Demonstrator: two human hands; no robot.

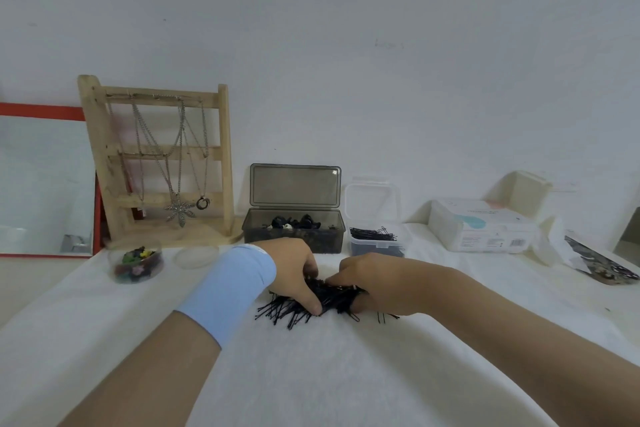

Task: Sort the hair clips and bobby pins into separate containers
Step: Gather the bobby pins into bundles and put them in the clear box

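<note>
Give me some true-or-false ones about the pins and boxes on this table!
1. Both the left hand and the right hand grip the pile of black bobby pins. True.
2. The smoky grey box is closed. False: its lid stands open.
3. The small clear tub holds bobby pins. True.
4. The wooden stand is bare. False: necklaces hang on it.
5. The blue wristband is on the right arm. False: it is on the left.

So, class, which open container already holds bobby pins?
The small clear box, right of the smoky grey box: thin black pins fill it, whereas the grey box and round tub hold chunkier clips.
</note>
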